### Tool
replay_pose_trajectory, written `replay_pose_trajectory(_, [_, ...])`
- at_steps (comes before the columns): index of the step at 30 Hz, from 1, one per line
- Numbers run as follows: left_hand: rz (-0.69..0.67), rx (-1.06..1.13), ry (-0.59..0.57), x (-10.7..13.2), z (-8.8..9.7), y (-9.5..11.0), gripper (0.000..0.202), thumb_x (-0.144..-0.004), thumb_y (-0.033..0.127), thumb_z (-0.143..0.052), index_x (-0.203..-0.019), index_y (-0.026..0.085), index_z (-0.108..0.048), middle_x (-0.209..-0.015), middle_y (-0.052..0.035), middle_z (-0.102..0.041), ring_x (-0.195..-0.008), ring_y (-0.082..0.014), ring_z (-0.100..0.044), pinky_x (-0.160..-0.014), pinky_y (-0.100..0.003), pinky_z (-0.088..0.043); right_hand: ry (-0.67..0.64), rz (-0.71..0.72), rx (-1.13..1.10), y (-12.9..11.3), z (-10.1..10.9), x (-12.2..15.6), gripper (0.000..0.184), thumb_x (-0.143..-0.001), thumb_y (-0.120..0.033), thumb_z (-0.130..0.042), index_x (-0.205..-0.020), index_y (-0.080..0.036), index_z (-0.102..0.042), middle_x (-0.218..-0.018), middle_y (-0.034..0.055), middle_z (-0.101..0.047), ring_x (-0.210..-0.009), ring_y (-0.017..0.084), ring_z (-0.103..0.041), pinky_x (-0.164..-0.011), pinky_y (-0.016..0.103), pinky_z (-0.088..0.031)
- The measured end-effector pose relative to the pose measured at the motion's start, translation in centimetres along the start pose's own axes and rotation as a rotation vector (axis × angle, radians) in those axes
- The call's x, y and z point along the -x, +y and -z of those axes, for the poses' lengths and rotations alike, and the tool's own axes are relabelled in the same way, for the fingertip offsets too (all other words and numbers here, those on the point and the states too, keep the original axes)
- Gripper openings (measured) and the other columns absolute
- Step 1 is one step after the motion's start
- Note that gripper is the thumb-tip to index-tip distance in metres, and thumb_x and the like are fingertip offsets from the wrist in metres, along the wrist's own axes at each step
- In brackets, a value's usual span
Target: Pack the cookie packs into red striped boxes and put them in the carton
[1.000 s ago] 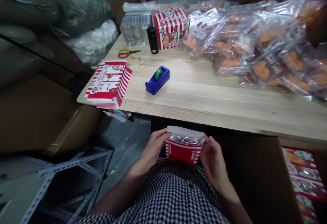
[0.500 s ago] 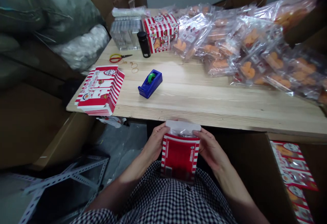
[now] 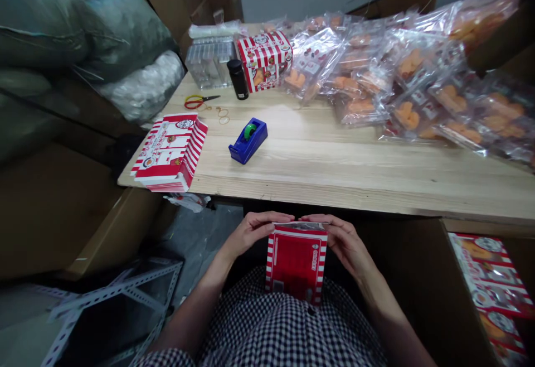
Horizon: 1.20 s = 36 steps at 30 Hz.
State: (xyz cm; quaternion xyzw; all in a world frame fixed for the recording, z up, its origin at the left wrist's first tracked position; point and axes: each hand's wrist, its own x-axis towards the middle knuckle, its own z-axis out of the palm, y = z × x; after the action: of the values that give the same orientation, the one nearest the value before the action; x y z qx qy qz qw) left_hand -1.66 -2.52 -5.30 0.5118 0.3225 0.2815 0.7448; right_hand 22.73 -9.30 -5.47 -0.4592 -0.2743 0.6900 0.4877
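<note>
Close to my body, below the table's front edge, a red and white striped box (image 3: 296, 264) stands upright between my hands. Its top flap is folded over, and a clear plastic edge shows at the opening. My left hand (image 3: 256, 228) grips the box's top left corner, fingers laid along the flap and thumb on the near side. At the top right corner my right hand (image 3: 337, 236) holds it the same way. Beyond the hands, a blue tape dispenser (image 3: 249, 143) with a green core sits on the table.
Flat striped cartons (image 3: 171, 152) are stacked on the wooden table (image 3: 317, 172) at left. Scissors (image 3: 200, 101), a black bottle (image 3: 238, 80), clear cases (image 3: 210, 63) and a striped box (image 3: 265, 60) stand behind. Bagged orange items (image 3: 407, 113) pile at right. A cardboard carton (image 3: 422, 278) holds finished-looking packs (image 3: 493, 272).
The white top flap, which stood up before, is now folded down over the box opening. My fingers have moved inward along the top edge. The view has shifted slightly.
</note>
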Motion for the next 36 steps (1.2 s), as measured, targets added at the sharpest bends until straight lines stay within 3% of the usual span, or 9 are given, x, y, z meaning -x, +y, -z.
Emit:
replay_pose_trajectory(6, [-0.053,-0.207,0.064,0.1,-0.6,0.8,0.021,-0.091,0.028,-0.063,-0.104,0.021,-0.079,-0.117,-0.0115,-0.074,-0.112,-0.0253,-0.068,-0.099,-0.037,-0.049,-0.05,0.168,0.161,-0.1,0.0,0.9,0.02,-0.089,-0.034,-0.064,-0.099,-0.023,-0.077,-0.121,0.0101,-0.071,-0.115,0.03,-0.063,-0.099,0.043,-0.047])
replay_pose_trajectory(9, [-0.061,-0.207,0.098,-0.1,-0.9,0.5,0.019,-0.091,0.024,-0.062,-0.099,0.021,-0.079,-0.114,-0.0109,-0.075,-0.11,-0.0242,-0.069,-0.099,-0.037,-0.049,0.014,0.217,0.273,0.2,-0.5,0.6,0.009,-0.088,-0.029,-0.068,-0.093,-0.025,-0.074,-0.113,0.0073,-0.072,-0.107,0.025,-0.066,-0.09,0.037,-0.05])
replay_pose_trajectory(16, [-0.063,-0.135,0.206,-0.7,-1.8,0.0,0.015,-0.087,0.02,-0.064,-0.089,0.019,-0.079,-0.105,-0.0102,-0.077,-0.102,-0.0238,-0.071,-0.095,-0.037,-0.051,0.138,0.271,0.218,0.7,-2.2,-0.7,0.007,-0.085,-0.021,-0.069,-0.079,-0.023,-0.07,-0.094,0.0038,-0.073,-0.092,0.021,-0.068,-0.084,0.033,-0.049])
replay_pose_trajectory(20, [-0.071,-0.187,0.164,-0.5,-1.4,0.0,0.018,-0.09,0.022,-0.061,-0.096,0.02,-0.079,-0.111,-0.0105,-0.076,-0.107,-0.024,-0.069,-0.098,-0.038,-0.049,0.169,0.253,0.175,1.3,-1.8,-0.6,0.009,-0.087,-0.026,-0.067,-0.08,-0.022,-0.071,-0.095,0.0054,-0.074,-0.094,0.022,-0.067,-0.087,0.035,-0.05])
replay_pose_trajectory(24, [-0.112,-0.34,0.108,-0.2,-0.9,0.4,0.024,-0.083,0.027,-0.074,-0.105,0.021,-0.077,-0.117,-0.0115,-0.074,-0.112,-0.025,-0.066,-0.101,-0.038,-0.046,0.122,0.285,0.338,1.2,-1.2,-0.2,0.009,-0.087,-0.031,-0.07,-0.091,-0.023,-0.073,-0.108,0.0074,-0.074,-0.104,0.025,-0.066,-0.092,0.037,-0.048])
replay_pose_trajectory(30, [-0.192,-0.455,0.221,-1.1,-2.4,1.4,0.012,-0.086,0.028,-0.07,-0.087,0.019,-0.077,-0.09,-0.0088,-0.075,-0.086,-0.0204,-0.068,-0.081,-0.031,-0.048,0.229,0.342,0.414,0.1,-2.6,-0.9,0.014,-0.077,-0.029,-0.08,-0.071,-0.022,-0.068,-0.081,0.0039,-0.072,-0.077,0.02,-0.064,-0.071,0.031,-0.049])
replay_pose_trajectory(33, [-0.182,-0.526,0.241,-1.6,-2.7,1.6,0.012,-0.086,0.029,-0.069,-0.085,0.019,-0.076,-0.08,-0.0052,-0.072,-0.072,-0.0164,-0.062,-0.069,-0.027,-0.043,0.238,0.272,0.425,-0.5,-2.9,-1.4,0.017,-0.073,-0.029,-0.081,-0.07,-0.02,-0.066,-0.065,-0.0009,-0.065,-0.056,0.013,-0.052,-0.054,0.025,-0.038])
replay_pose_trajectory(36, [-0.112,-0.521,0.252,-1.6,-2.5,1.6,0.015,-0.085,0.032,-0.07,-0.082,0.019,-0.076,-0.072,-0.0025,-0.069,-0.059,-0.0124,-0.052,-0.056,-0.025,-0.035,0.197,0.197,0.414,-0.9,-2.7,-1.7,0.019,-0.073,-0.029,-0.08,-0.068,-0.019,-0.065,-0.055,-0.0051,-0.056,-0.047,0.009,-0.041,-0.047,0.023,-0.027])
